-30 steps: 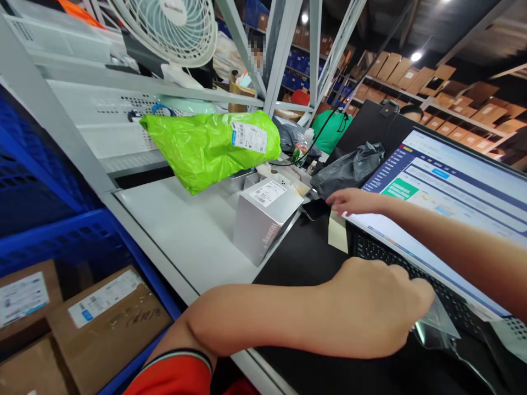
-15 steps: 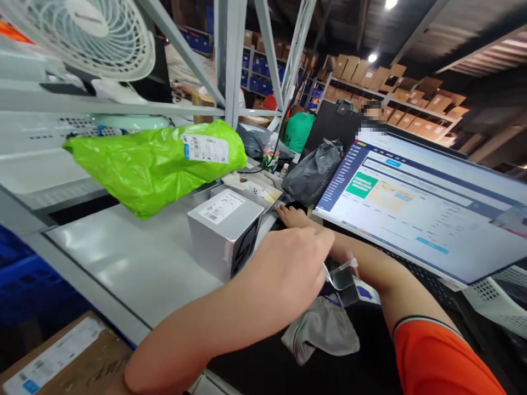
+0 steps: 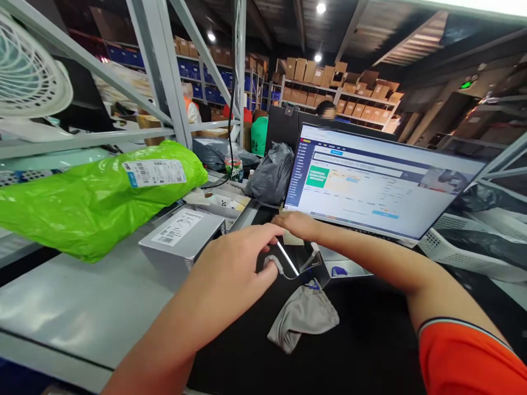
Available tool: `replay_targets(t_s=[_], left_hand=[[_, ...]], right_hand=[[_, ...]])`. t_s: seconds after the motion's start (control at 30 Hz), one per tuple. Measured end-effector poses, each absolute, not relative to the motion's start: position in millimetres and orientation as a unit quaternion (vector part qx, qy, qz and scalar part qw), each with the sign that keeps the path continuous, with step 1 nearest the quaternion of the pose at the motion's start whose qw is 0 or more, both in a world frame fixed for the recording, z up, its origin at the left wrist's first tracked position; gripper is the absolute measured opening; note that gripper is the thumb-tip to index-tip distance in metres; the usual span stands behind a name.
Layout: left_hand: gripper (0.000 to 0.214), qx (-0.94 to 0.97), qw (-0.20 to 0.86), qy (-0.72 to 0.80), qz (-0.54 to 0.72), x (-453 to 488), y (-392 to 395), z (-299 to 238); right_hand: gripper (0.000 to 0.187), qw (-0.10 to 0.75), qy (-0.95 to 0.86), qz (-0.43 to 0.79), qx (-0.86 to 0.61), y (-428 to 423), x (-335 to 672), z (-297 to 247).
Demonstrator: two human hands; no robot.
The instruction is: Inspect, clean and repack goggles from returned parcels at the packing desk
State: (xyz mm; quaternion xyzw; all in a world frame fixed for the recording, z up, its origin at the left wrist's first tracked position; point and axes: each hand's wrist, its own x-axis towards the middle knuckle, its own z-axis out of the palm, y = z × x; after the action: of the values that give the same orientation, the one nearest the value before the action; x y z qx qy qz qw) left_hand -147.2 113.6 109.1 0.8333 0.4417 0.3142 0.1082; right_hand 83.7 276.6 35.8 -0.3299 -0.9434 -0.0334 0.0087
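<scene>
My left hand (image 3: 234, 258) is above the black desk mat, its thumb and fingers closed around part of a thin silver-and-clear item (image 3: 287, 257) whose exact kind I cannot make out. A pale curved piece of it loops by the thumb. Beyond, my right hand (image 3: 298, 226) reaches across to the lower left corner of the monitor. Its fingers curl down over a beige flat piece (image 3: 293, 239), and the fingertips are mostly hidden. Below both hands lies a grey drawstring pouch (image 3: 304, 318). Beside it is a small box (image 3: 341, 269) with a blue mark, partly under my right forearm.
A silver product box (image 3: 177, 241) stands left of my left hand. Behind it are a bright green parcel (image 3: 99, 192) and an open tray (image 3: 234, 208) of small items. A grey plastic bag (image 3: 272, 174) touches the monitor (image 3: 362, 181). White baskets (image 3: 461, 241) stand at the right.
The view has swung to the right. My left hand has turned, showing its thumb and more of the silver item. The right hand's fingers, stretched out before, are now curled.
</scene>
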Motion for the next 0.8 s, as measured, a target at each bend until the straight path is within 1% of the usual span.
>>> replay_targets(t_s=[0.17, 0.27, 0.33, 0.47, 0.57, 0.67, 0.8], left_hand=[[0.041, 0.803, 0.143, 0.451, 0.363, -160, 109, 115], [0.041, 0.796, 0.136, 0.458, 0.372, -164, 105, 118], [0.039, 0.800, 0.132, 0.460, 0.362, -162, 105, 119], [0.039, 0.819, 0.136, 0.450, 0.330, -149, 110, 114], [0.039, 0.826, 0.122, 0.451, 0.315, -134, 113, 109], [0.038, 0.837, 0.115, 0.454, 0.284, -121, 110, 107], [0.037, 0.846, 0.109, 0.448, 0.267, -113, 102, 109]], right_hand=[[0.033, 0.004, -0.964, -0.073, -0.255, 179, 151, 44], [0.040, 0.054, -0.971, -0.171, -0.159, 104, 193, 39], [0.042, 0.081, -0.966, -0.183, -0.166, 53, 212, 33], [0.048, 0.120, -0.951, -0.121, -0.259, -36, 226, 7], [0.054, 0.150, -0.938, -0.058, -0.308, -80, 230, -22], [0.060, 0.158, -0.917, 0.036, -0.365, -102, 236, -47], [0.065, 0.158, -0.869, 0.141, -0.446, -108, 248, -65]])
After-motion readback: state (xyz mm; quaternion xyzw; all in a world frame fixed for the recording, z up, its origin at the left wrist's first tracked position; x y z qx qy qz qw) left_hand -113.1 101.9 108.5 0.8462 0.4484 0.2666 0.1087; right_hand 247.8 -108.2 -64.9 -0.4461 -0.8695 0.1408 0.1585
